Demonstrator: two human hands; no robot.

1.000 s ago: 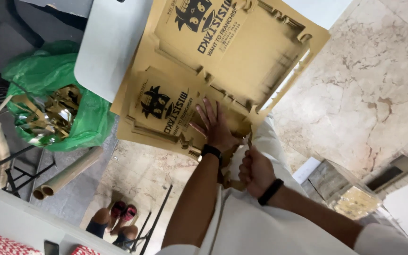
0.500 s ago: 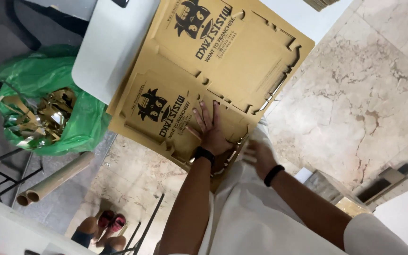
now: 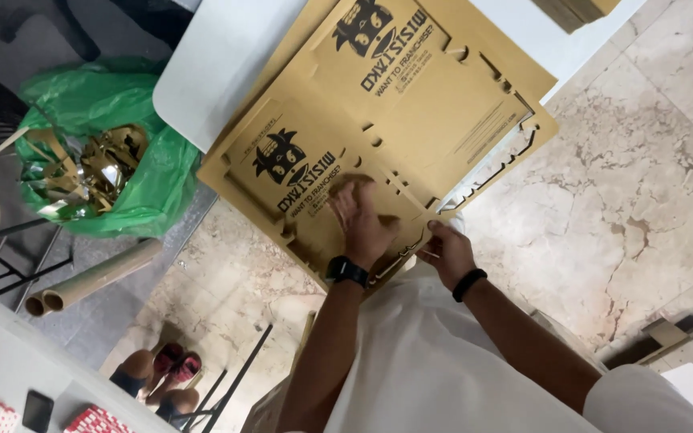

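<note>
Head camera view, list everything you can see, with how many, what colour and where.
Flat cardboard box blanks: at least two stacked, brown with black print, on the table and overhanging its edge.
Table: one, white, top centre.
Plastic bag: one, green, holding shiny gold scraps, left.
Cardboard tubes: two, brown, on the floor at left.
Floor: beige marble, right.
Feet in sandals: another person's, bottom left.
Left hand: wristwatch on the wrist, palm flat on the top blank.
Right hand: black wristband, gripping the blank's near edge.
</note>
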